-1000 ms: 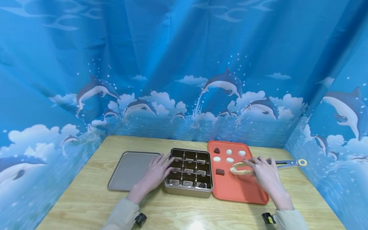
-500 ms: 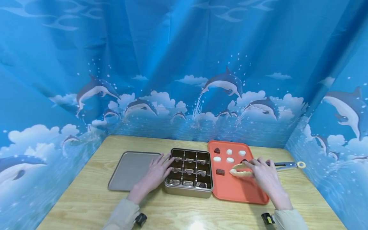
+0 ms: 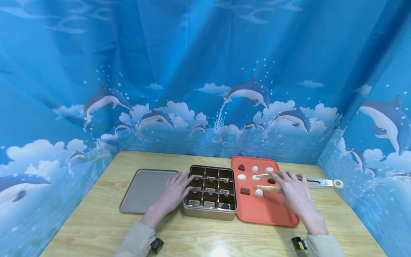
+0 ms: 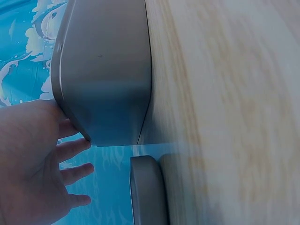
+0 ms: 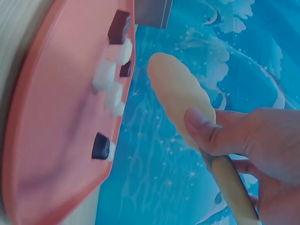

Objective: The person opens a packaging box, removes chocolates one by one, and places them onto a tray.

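Note:
My right hand [image 3: 294, 189] grips a pair of tongs [image 5: 180, 89] with cream scalloped tips. Its thumb presses on one arm, and the tips stand spread above the red tray [image 3: 266, 212]. Just below the nearer tip lies a white piece [image 3: 259, 192]. In the head view a dark brown piece [image 3: 271, 181] shows between the tong arms. Fingers extended, my left hand [image 3: 174, 189] touches the left rim of a metal box [image 3: 210, 214] divided into several compartments. One dark piece [image 3: 226, 206] sits in the front right compartment.
Several white pieces [image 3: 241, 177], a brown block [image 3: 245, 191] and a dark triangular piece [image 3: 241, 167] lie on the red tray, right beside the box. A flat grey tray [image 3: 144, 192] lies left of the box. A dolphin-print curtain [image 3: 192, 71] stands behind the wooden table [image 3: 93, 200].
The tong tips have spread apart and the white piece near them now lies separate on the red tray. The dark piece shows more fully between the arms. My left hand stays at the box.

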Tool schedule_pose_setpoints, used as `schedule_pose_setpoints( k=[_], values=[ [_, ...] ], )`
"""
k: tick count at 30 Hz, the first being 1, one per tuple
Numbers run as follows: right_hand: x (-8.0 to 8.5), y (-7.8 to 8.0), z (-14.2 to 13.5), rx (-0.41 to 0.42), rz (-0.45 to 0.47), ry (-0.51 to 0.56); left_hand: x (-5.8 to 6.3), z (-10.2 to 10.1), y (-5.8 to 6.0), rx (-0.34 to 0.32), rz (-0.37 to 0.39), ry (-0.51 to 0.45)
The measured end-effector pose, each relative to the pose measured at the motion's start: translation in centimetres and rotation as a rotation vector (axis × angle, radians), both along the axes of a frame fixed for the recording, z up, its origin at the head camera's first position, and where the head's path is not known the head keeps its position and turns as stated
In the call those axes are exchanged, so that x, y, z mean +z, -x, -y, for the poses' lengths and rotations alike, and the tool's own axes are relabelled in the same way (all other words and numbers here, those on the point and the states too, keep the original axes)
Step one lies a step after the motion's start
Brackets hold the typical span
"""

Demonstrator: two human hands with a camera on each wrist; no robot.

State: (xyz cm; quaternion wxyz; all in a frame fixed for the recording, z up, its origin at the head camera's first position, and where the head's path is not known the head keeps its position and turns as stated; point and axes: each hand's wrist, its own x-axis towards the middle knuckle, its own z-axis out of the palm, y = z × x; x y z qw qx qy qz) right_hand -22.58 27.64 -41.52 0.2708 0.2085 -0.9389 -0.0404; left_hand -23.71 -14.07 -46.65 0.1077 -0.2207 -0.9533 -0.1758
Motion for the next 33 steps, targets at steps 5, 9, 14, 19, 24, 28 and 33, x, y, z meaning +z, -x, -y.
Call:
schedule_pose_setpoints(
  k=[5, 9, 14, 19, 24, 28, 33],
  values=[
    [0.6, -0.3, 1.3, 0.024, -0.032, -0.012, 0.1, 0.1, 0.0, -0.008, -0.009, 0.002],
    [1.2, -0.6, 2.7, 0.078, -0.080, -0.025, 0.1, 0.1, 0.1, -0.008, -0.015, 0.003],
    [2.2, -0.9, 4.8, 0.175, -0.114, -0.076, 0.2, 0.0, 0.1, -0.006, -0.013, 0.001],
    [3.4, -1.2, 6.9, 0.258, -0.113, -0.184, 0.2, 0.0, 0.1, -0.002, -0.010, 0.006],
    [4.1, -1.3, 8.8, 0.317, -0.136, -0.333, 0.2, 0.0, 0.0, 0.000, -0.007, 0.013],
    [4.2, -1.4, 10.4, 0.343, -0.125, -0.453, 0.2, 0.0, -0.1, 0.001, -0.001, 0.018],
    [3.8, -1.5, 12.3, 0.362, -0.132, -0.589, 0.1, 0.0, -0.2, 0.000, -0.004, 0.013]
  ],
)
